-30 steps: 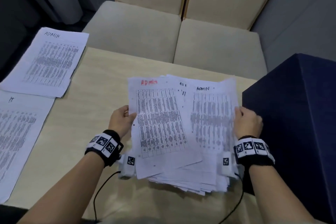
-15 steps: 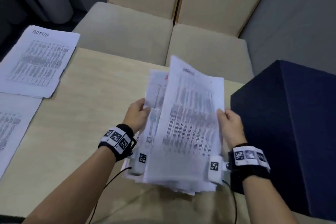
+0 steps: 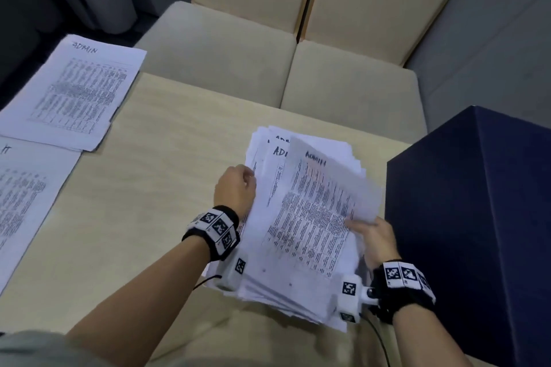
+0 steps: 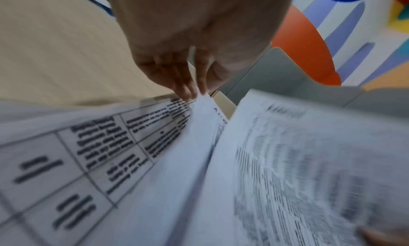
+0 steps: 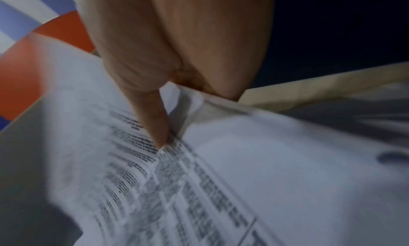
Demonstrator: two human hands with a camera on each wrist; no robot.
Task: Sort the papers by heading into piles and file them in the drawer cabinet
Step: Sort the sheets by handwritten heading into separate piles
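From the head camera, the thick stack of white printed papers (image 3: 301,235) lies at the right of the pale wooden table (image 3: 149,188), against a dark blue box (image 3: 477,217). The left hand (image 3: 235,191) grips its left edge; the right hand (image 3: 374,237) pinches the lifted top sheet headed "ADMIN" (image 3: 320,205). A flat white pile headed "ADMIN" (image 3: 74,92) overhangs the table's far left edge; bare tabletop lies between.

The left wrist camera shows fingertips (image 4: 188,90) closed on sheet edges.

The right wrist camera shows the thumb (image 5: 155,120) pressing down on print.

Right wrist view. A white printed paper sheet (image 5: 221,171), covered with blurred black table text, is pinched at its edge by the right hand (image 5: 177,57); 1 finger (image 5: 155,120) is pressed onto its upper face. A pale wooden table edge (image 5: 309,90) is seen beside a dark navy surface (image 5: 343,31).
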